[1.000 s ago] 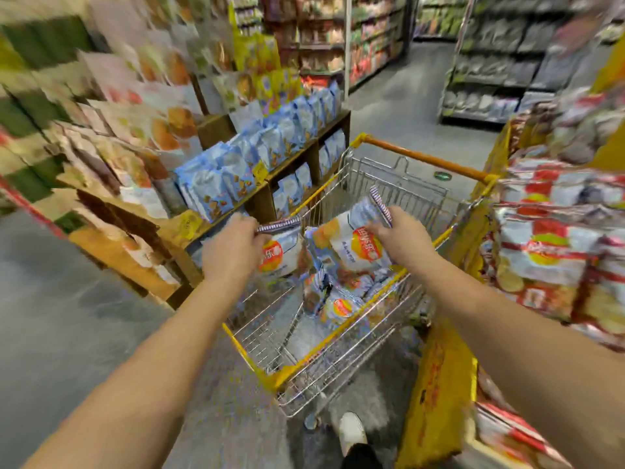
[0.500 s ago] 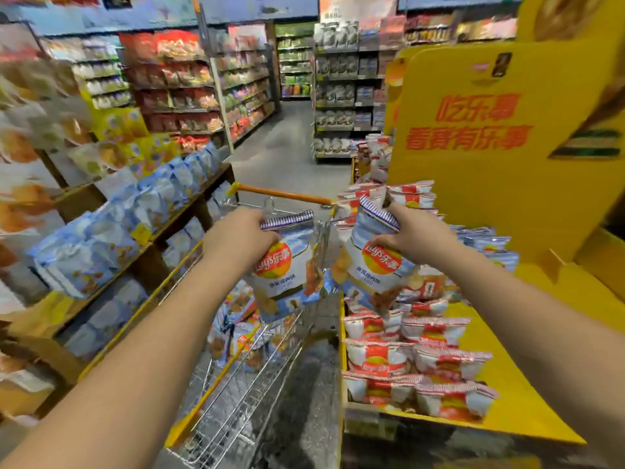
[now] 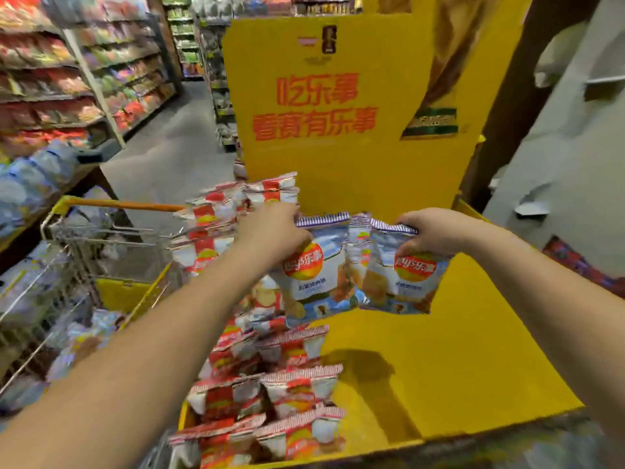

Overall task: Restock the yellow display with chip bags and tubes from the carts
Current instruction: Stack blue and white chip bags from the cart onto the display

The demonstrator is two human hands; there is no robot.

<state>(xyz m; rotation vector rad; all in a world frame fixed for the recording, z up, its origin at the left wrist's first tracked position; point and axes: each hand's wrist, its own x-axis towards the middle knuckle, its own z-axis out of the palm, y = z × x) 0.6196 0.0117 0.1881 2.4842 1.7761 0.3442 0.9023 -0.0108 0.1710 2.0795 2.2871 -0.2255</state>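
In the head view, the left hand point(image 3: 270, 231) has its grip clenched on the top seal of a blue-and-white chip bag point(image 3: 314, 275), which hangs below the knuckles with its logo facing the camera; the right hand point(image 3: 436, 231) grips a second blue chip bag point(image 3: 402, 282) the same way, by its striped top edge. Both bags hang side by side, almost touching, over the middle of the yellow display point(image 3: 456, 350), above its shelf and in front of the tall yellow back panel point(image 3: 355, 157) with red lettering. The left part of the shelf is filled with rows of red-and-white chip bags point(image 3: 270, 394) running from the front lip back to the panel; the right part is bare yellow surface, bounded by a raised side wall on the right and a low front edge. The wire cart point(image 3: 101, 265) with its orange handle stands just beside the display's left side, with more bags inside. Compared with half a second ago, both hands have moved rightward and further over the display, the cart has slid toward the left edge, and the bags now hang over the shelf rather than over the cart's rim.
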